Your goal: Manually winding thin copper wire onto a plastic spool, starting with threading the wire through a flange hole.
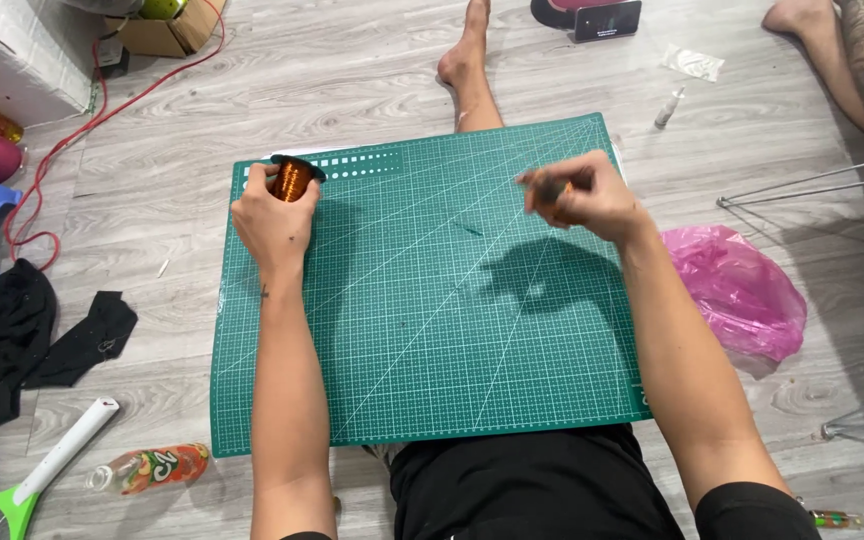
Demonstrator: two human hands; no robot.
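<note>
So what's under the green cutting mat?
The green cutting mat lies on the grey wood-look floor, with a white sheet's edge peeking out at its far side. Anything else beneath is covered.

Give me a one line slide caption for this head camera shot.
Seated on the floor, left hand holds a copper wire spool on a green cutting mat; right hand pinches something small.
</note>
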